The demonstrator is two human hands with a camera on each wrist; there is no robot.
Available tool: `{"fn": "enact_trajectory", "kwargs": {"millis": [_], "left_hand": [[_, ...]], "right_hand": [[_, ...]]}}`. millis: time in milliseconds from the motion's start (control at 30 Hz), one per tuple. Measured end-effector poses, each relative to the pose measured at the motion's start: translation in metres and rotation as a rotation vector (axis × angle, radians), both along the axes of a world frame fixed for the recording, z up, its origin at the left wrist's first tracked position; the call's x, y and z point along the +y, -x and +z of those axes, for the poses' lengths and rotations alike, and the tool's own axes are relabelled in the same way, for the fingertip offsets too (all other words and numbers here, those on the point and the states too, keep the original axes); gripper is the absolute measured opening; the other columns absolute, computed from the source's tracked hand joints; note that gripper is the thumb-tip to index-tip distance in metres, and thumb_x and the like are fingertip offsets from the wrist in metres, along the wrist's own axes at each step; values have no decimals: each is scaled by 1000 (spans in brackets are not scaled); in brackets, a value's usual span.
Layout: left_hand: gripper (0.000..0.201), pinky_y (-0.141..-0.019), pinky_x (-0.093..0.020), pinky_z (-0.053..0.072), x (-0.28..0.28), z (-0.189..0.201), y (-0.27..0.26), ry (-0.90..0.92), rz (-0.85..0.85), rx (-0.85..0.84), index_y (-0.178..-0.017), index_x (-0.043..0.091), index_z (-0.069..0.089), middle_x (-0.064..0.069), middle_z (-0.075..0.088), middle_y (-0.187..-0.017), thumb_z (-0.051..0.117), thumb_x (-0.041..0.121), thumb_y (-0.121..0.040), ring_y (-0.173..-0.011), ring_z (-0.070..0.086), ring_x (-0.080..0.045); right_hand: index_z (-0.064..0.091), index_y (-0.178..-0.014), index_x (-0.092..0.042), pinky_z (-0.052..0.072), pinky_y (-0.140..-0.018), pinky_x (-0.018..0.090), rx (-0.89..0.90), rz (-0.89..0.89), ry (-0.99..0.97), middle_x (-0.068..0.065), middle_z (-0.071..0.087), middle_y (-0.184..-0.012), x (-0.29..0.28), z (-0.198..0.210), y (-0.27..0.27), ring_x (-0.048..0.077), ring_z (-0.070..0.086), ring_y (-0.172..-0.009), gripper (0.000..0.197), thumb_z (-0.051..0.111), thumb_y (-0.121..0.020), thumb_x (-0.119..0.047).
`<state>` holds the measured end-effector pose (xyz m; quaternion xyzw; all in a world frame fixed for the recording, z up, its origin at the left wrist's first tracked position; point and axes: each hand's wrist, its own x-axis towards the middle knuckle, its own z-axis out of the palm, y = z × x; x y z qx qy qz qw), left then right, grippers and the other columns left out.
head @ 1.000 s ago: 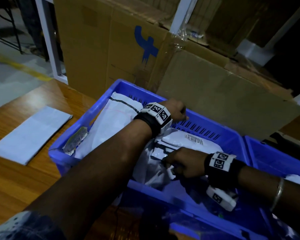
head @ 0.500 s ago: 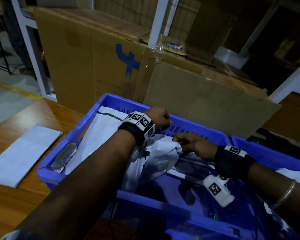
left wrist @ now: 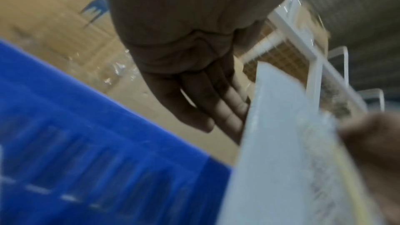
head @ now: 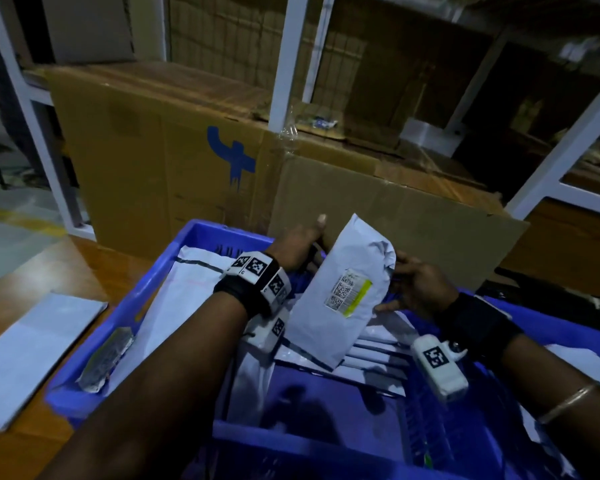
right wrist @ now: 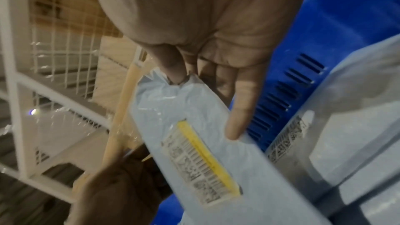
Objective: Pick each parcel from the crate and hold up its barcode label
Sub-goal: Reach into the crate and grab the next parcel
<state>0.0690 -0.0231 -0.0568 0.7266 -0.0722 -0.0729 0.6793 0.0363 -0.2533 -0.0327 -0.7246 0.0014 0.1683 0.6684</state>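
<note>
Holding the parcel point(head: 340, 292) above the crate point(head: 201, 237), label point(head: 347, 293) facing you.
Your right hand point(head: 420, 289) pinches its crinkled plastic edge; your left hand point(head: 300, 242) lies flat-fingered behind.

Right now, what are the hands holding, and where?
A white parcel, label facing the camera. The right hand pinches its crumpled top end; the left hand supports the opposite edge from behind, fingers fairly straight.

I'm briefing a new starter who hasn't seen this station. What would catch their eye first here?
A white parcel held up over the blue crate, its barcode label with a yellow strip facing the camera. The right hand pinches its right edge; the left hand is behind its left side. Beyond stands a large cardboard box.
</note>
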Motion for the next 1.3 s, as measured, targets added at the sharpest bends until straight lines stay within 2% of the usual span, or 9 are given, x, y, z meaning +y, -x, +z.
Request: {"fn": "enact_trajectory", "kwargs": {"millis": [133, 300, 400, 533, 667, 800, 933, 1067, 1300], "left_hand": [[57, -63, -31, 44, 1, -6, -6, -168, -71, -195, -82, 2, 67, -9, 67, -70, 57, 59, -82, -62, 61, -17], [36, -71, -47, 53, 2, -10, -6, -144, -32, -265, -96, -1, 66, -23, 69, -90, 59, 34, -91, -83, 67, -36], [36, -63, -36, 48, 2, -8, -5, -185, -14, -326, -82, 4, 62, -17, 67, -78, 55, 39, -87, -72, 64, -28], [50, -62, -42, 50, 2, -7, -4, -220, 0, -371, -86, -2, 59, -23, 66, -79, 53, 48, -87, -71, 63, -36], [61, -65, -47, 50, 1, -8, -2, -259, 33, -394, -87, 0, 60, -22, 65, -78, 49, 59, -80, -73, 63, -36], [37, -61, -38, 45, -1, -8, -2, -282, 72, -383, -80, 2, 58, -9, 60, -67, 56, 36, -94, -62, 55, -15], [28, -57, -26, 40, -3, -8, 0, -289, 96, -376, -70, 21, 55, 7, 57, -61, 56, 27, -97, -55, 50, 1], [11, -67, -27, 52, -6, -6, 4, -197, 33, -305, -91, 20, 67, 4, 71, -84, 60, 28, -95, -77, 66, -8], [31, -86, -40, 56, -7, -7, 5, -115, 45, -285, -110, 14, 69, -4, 74, -103, 66, 34, -86, -98, 69, -19]], "right_hand": [[58, -110, -15, 58, -66, 52, 29, -29, 1, 12, 67, -99, 3, -8, 2, 30, 69, -73, 24, 35, -104, -20], [65, -101, -17, 56, -55, 39, -8, -44, 93, 8, 68, -85, 7, -8, -1, 24, 66, -67, 43, 42, -98, -53], [57, -90, -21, 48, -53, 34, -351, -20, 314, 1, 62, -79, 7, -9, -6, 18, 61, -63, 26, 61, -89, -47], [62, -92, -21, 53, -69, 41, -685, 23, 536, -1, 68, -85, 6, -16, -11, 19, 64, -80, 23, 67, -86, -43], [62, -89, -32, 55, -67, 39, -731, -86, 413, 1, 67, -83, 4, -19, -16, 22, 64, -78, 13, 73, -86, -24], [68, -90, -25, 57, -70, 40, -775, -135, 405, 0, 71, -86, -1, -28, -20, 21, 68, -78, 13, 76, -83, -16], [68, -90, -30, 58, -75, 43, -774, -166, 416, -10, 70, -87, -2, -36, -20, 17, 67, -77, 23, 77, -81, -10], [69, -90, -29, 56, -72, 41, -785, -182, 426, -7, 71, -85, -3, -37, -19, 18, 64, -69, 21, 79, -79, -13], [74, -92, -16, 55, -72, 32, -841, -184, 430, -7, 72, -86, 3, -33, -13, 11, 65, -76, 12, 75, -85, -26]]}}
